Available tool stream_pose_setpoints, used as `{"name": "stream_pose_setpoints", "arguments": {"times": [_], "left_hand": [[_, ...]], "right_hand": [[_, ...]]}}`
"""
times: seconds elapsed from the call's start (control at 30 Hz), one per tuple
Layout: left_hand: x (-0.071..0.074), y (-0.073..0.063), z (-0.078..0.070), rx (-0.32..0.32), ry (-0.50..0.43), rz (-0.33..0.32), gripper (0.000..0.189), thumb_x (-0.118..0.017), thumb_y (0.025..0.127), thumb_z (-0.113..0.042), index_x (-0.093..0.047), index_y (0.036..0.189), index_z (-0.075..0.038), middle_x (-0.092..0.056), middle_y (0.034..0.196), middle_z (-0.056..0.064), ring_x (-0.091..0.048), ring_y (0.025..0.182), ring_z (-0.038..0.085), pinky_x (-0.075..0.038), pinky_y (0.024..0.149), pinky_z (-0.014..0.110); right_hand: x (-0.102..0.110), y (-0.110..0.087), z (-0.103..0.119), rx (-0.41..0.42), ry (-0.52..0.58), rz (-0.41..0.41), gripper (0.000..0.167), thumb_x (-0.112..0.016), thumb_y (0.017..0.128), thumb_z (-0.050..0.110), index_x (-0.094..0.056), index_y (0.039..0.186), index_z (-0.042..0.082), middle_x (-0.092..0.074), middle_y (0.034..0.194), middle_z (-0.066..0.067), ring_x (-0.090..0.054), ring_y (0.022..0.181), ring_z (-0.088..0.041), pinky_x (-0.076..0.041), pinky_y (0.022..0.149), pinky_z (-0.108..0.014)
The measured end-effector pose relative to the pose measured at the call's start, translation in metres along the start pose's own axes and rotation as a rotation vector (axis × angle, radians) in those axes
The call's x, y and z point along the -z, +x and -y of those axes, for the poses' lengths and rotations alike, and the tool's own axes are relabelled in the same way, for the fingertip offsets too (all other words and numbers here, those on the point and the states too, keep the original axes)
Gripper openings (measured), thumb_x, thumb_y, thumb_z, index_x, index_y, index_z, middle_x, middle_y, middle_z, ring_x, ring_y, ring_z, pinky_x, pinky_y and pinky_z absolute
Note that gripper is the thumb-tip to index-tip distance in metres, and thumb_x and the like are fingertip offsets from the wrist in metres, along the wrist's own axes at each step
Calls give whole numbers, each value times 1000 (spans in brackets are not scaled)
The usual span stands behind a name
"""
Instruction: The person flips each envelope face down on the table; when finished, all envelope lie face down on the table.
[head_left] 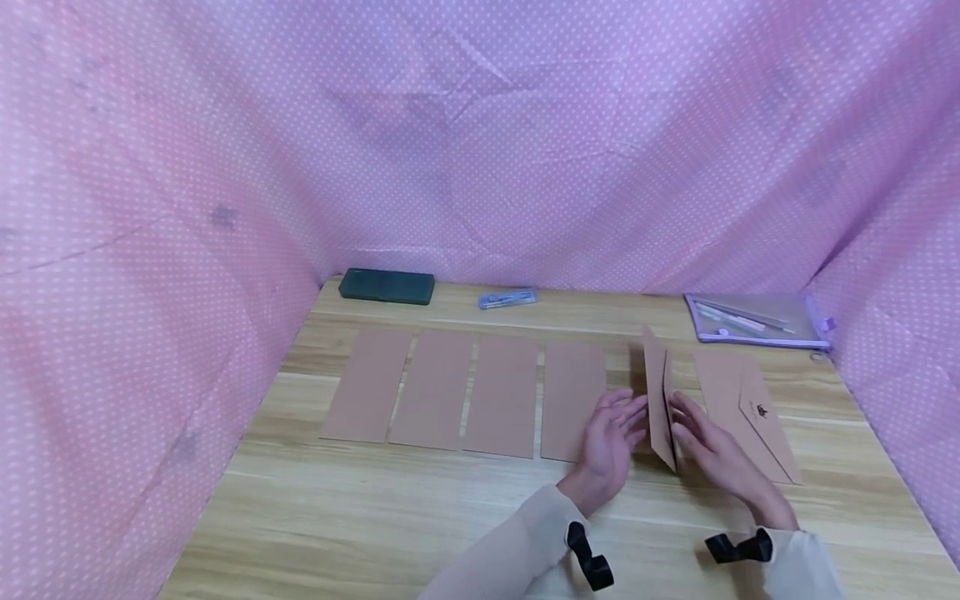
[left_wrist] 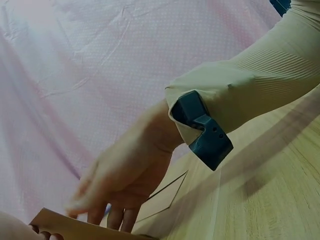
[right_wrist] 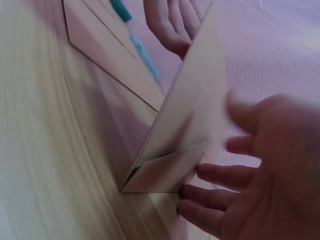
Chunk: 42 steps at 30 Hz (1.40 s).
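A brown kraft envelope (head_left: 657,404) stands on edge between my two hands, its flap side to the right and slightly parted. My left hand (head_left: 604,450) is at its left face, fingers loosely bent; whether they touch it is hard to tell. On the other side my right hand (head_left: 716,454) has its fingertips against the envelope's edge, thumb held apart in the right wrist view. Another envelope (head_left: 723,400), with a pointed flap and a small dark crown print, lies right of my right hand. To the left, several brown envelopes (head_left: 500,396) lie in a row, plain side up.
Along the back of the wooden table (head_left: 337,508) lie a dark green case (head_left: 386,286), a small blue clear-looking item (head_left: 507,298) and a purple-edged zip pouch (head_left: 757,321) with pens inside. Pink dotted cloth (head_left: 480,150) hangs around the back and sides.
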<state>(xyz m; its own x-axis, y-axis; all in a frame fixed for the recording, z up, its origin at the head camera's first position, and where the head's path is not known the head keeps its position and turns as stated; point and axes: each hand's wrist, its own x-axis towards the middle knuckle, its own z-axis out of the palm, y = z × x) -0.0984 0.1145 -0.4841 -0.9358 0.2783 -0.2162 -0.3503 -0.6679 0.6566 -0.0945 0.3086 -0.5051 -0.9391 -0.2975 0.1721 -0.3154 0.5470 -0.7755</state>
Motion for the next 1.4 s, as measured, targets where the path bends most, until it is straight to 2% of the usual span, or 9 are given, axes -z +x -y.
{"name": "stream_pose_setpoints", "arguments": {"times": [0.17,0.3,0.4,0.5,0.6,0.67,1.0,1.13,1.4], "left_hand": [[-6,-2,4,-19,26,33,43,-38,95,-20,-43,134,-4,-50,149,27,-54,124,22,-39,97,33],[-10,-4,9,-34,62,62,43,-37,95,-21,-45,133,-4,-48,149,29,-56,122,21,-40,97,32],[-13,-6,12,-34,96,76,44,-37,94,-22,-45,133,-4,-50,147,28,-57,122,20,-40,98,31],[-12,-7,14,-14,126,82,46,-39,94,-23,-44,134,-3,-54,145,27,-56,124,24,-39,98,32],[-10,-6,19,2,149,80,45,-41,94,-24,-44,133,-3,-56,142,26,-55,126,27,-39,98,32],[-9,-5,22,7,166,74,44,-42,94,-25,-45,132,-3,-58,141,26,-56,124,25,-39,97,32],[-1,2,32,19,234,44,46,-46,93,-26,-49,130,2,-62,132,22,-55,110,15,-37,91,31],[2,0,35,42,262,23,45,-48,92,-25,-51,127,3,-60,134,23,-51,110,16,-37,91,32],[4,-3,34,67,248,38,46,-49,94,-22,-48,129,8,-54,139,24,-51,119,19,-40,99,39]], "right_hand": [[2,-1,4,-51,133,39,62,-32,109,13,4,156,-7,-26,149,-48,-39,121,20,-36,94,1],[4,-2,7,-71,235,96,68,-18,111,36,22,156,5,-13,152,-50,-52,132,-31,-41,97,-7],[4,-4,9,-95,229,104,76,-12,105,56,26,156,14,-9,151,-52,-34,127,-68,-42,96,-11],[1,-4,10,-105,222,94,80,-10,101,64,27,156,18,2,156,-47,-20,130,-75,-47,106,-49],[-1,-3,10,-110,220,76,81,-11,100,66,27,156,21,19,162,-32,-4,134,-77,-20,99,-86],[-1,-2,10,-112,236,69,81,-14,101,65,26,156,22,31,163,-20,6,134,-76,-5,93,-90],[3,-1,14,-124,213,52,72,-30,109,31,21,158,23,26,166,-16,1,136,-74,-9,98,-88],[6,-4,16,-166,220,44,73,-35,107,19,13,160,27,19,169,-10,2,144,-64,-7,106,-82],[6,-13,11,-142,263,-11,67,-33,107,17,5,162,27,13,169,-13,14,153,-22,14,125,-38]]}}
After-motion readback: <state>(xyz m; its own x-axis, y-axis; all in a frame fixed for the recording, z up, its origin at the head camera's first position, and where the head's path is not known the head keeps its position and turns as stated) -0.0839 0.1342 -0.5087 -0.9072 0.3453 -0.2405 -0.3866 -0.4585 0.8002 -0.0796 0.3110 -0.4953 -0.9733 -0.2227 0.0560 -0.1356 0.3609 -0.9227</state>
